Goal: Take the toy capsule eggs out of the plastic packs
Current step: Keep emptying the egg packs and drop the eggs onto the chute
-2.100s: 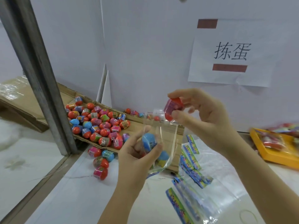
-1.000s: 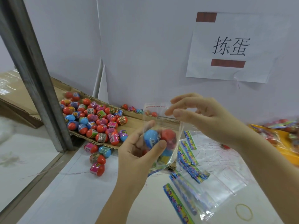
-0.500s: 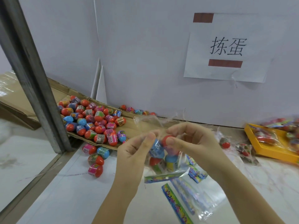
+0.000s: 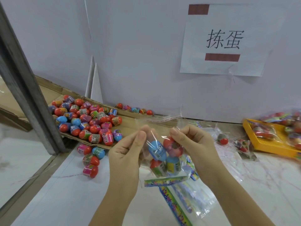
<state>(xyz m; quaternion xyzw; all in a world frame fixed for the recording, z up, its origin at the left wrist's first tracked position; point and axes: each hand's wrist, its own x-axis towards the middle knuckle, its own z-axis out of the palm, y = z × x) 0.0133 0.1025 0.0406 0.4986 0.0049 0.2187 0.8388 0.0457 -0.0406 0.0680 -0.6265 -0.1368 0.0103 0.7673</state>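
Both hands hold a clear plastic pack (image 4: 164, 162) in mid-air above the white table. My left hand (image 4: 128, 154) pinches its left upper side; my right hand (image 4: 192, 144) pinches its right upper side. Several capsule eggs show through the film, among them a blue egg (image 4: 157, 150) and a red egg (image 4: 172, 146). The pack's open top flap (image 4: 164, 119) stands above my fingers. A heap of loose capsule eggs (image 4: 88, 119) lies on flat cardboard (image 4: 130, 124) to the left.
Empty plastic packs (image 4: 187, 198) lie under my hands. A yellow tray (image 4: 267, 144) with filled packs sits at the right. Two small packs with eggs (image 4: 241, 145) lie beside it. A grey metal post (image 4: 27, 88) rises at left. The white wall carries a paper sign (image 4: 223, 41).
My right hand held a red egg above the pack, then came down to the pack. Both hands lowered the pack and now pinch its two sides.
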